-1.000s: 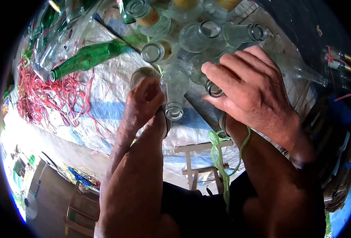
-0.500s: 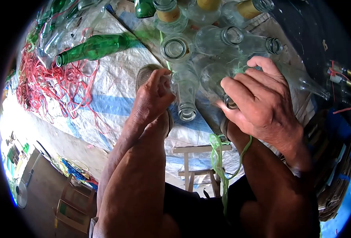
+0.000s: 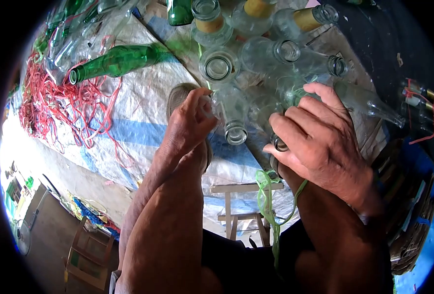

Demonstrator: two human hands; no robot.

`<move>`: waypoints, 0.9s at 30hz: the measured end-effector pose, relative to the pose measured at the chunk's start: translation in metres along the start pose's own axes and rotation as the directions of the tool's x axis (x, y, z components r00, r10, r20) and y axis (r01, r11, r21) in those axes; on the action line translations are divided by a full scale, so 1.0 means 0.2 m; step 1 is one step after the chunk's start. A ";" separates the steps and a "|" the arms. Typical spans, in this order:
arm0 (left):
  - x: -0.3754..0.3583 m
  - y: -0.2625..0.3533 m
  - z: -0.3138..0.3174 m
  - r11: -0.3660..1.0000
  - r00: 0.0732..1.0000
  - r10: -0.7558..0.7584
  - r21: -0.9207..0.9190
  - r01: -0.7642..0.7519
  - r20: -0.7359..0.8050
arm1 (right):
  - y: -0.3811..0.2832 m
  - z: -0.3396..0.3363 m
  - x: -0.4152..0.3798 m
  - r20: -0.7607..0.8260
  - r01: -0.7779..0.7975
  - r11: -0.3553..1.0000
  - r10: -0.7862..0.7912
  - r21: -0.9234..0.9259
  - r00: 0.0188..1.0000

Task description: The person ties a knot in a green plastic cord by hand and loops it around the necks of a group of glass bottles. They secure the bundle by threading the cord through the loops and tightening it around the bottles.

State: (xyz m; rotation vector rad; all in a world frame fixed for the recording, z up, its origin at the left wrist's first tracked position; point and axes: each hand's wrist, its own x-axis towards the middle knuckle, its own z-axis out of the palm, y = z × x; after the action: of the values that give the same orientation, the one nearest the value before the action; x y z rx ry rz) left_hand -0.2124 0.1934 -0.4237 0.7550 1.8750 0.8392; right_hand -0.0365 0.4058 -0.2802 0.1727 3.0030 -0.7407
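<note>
My left hand point(image 3: 192, 117) is closed, its fingers curled against the side of a clear glass bottle point(image 3: 233, 105) that leans with its mouth toward me. What lies inside those fingers is hidden. A thin green plastic string point(image 3: 200, 51) runs down between the bottles toward its fingertips. My right hand point(image 3: 320, 132) curls around the neck of another clear bottle point(image 3: 266, 110), thumb and fingers beside its mouth. More clear bottles point(image 3: 219, 66) stand and lean close together beyond both hands. Some have a tan band on the neck.
A green bottle point(image 3: 119, 61) lies on the white and blue woven sheet point(image 3: 133, 130). Tangled red string point(image 3: 65, 105) covers the left side. Green string point(image 3: 268, 196) hangs by my knees, near a small wooden stool point(image 3: 246, 187). Bottles tied with red string point(image 3: 422, 105) lie at right.
The bottle between my hands has tilted, its mouth shifting slightly right and up. My right hand has moved a little left with the bottle neck; my left hand has barely moved.
</note>
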 end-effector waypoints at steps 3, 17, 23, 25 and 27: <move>0.00 0.01 0.00 1.000 1.000 -0.017 0.011 0.017 -0.003 | -0.01 -0.05 0.01 0.074 -0.038 0.999 0.036 0.030 0.997; -0.01 0.00 -0.09 0.997 0.999 -0.040 -0.065 0.040 -0.007 | 0.13 -0.27 0.15 -0.375 0.066 0.998 -0.057 0.013 0.925; -0.01 0.16 -0.20 0.983 0.952 0.161 -0.043 -0.177 -0.259 | 0.22 -0.33 0.43 -0.404 0.071 0.993 -0.102 -0.092 0.909; 0.01 0.24 -0.25 0.963 0.930 0.193 -0.119 -0.240 -0.314 | 0.26 -0.33 0.49 -0.363 0.056 0.987 -0.107 -0.148 0.926; 0.05 0.32 -0.29 0.927 0.887 0.305 -0.106 -0.361 -0.347 | 0.33 -0.29 0.52 -0.271 0.022 0.973 -0.085 -0.228 0.959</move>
State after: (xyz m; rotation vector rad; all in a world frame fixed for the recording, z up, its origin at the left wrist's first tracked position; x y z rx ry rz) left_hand -0.2590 0.2235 -0.3577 0.8906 1.9532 1.3981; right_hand -0.1323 0.5009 -0.2667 0.2028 3.3422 -0.4042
